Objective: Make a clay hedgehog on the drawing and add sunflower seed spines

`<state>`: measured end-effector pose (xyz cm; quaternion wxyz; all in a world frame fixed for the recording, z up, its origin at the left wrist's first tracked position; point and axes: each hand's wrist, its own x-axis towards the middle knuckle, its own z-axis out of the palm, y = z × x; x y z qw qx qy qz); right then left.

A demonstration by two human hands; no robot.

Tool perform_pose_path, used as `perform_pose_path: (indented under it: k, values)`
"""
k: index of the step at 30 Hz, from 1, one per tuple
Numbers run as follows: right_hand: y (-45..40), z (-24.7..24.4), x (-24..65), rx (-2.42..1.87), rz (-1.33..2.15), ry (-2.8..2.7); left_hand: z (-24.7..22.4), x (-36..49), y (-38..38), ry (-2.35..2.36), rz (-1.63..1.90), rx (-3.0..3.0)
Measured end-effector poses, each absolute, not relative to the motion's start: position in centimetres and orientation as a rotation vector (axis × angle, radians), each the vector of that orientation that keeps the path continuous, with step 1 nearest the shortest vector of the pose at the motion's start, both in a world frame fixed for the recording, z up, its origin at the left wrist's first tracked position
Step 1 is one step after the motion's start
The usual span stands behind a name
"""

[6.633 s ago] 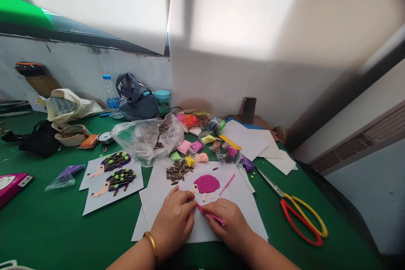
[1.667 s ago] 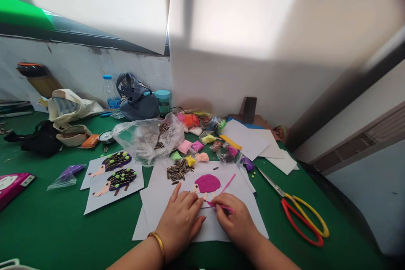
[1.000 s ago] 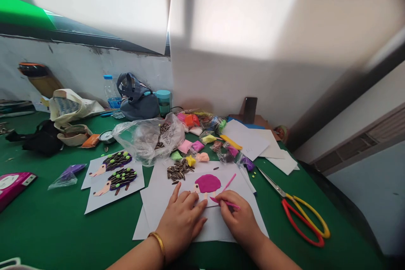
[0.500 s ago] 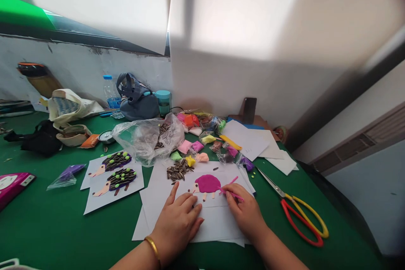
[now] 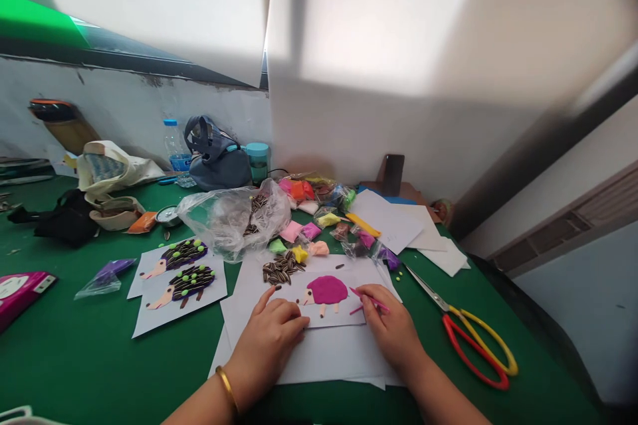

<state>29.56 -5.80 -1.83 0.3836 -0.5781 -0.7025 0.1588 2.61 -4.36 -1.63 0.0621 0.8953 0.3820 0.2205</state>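
My right hand (image 5: 391, 329) pinches a thin pink clay stick (image 5: 371, 300) at the right edge of a paper hedgehog picture (image 5: 323, 295). Its domed magenta clay body (image 5: 327, 290) has a peach head and legs. A second short pink strip (image 5: 356, 309) lies just left of my fingers. My left hand (image 5: 264, 339) rests on the white paper sheet (image 5: 319, 362) below the picture, its fingers loosely curled and holding nothing. A gold bangle (image 5: 225, 388) circles that wrist. Striped sunflower seeds (image 5: 282, 269) lie in a small heap above the fingertips.
Two finished hedgehog pictures (image 5: 182, 282) lie left of the sheets. Behind are a crumpled plastic bag (image 5: 232, 219) and small clay packets (image 5: 304, 231). Red-and-yellow-handled scissors (image 5: 476, 352) lie on the green table (image 5: 74, 352) to the right.
My right hand has moved up and right, with the pink stick, to the picture's right side. My left hand has shifted left, and the picture sits slightly higher on the sheets.
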Motion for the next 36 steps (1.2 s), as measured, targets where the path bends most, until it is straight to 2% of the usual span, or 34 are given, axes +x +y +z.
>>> perform_pose_path:
  k: [11,16,29,36]
  values:
    - [-5.4,-2.0,30.2,-1.44,0.317,-1.885,-1.6,3.6,-4.2,1.189,0.629,2.748]
    - [-6.2,-1.3,28.4,-1.336,0.347,-1.918,-1.0,4.6,-4.0,1.335,0.717,2.734]
    - [-6.9,-1.4,27.4,-1.28,0.46,-1.987,-1.5,5.1,-5.6,1.268,0.574,2.949]
    - [-6.9,-1.5,27.4,-1.273,0.49,-1.968,-1.2,5.4,-5.6,1.413,0.445,2.89]
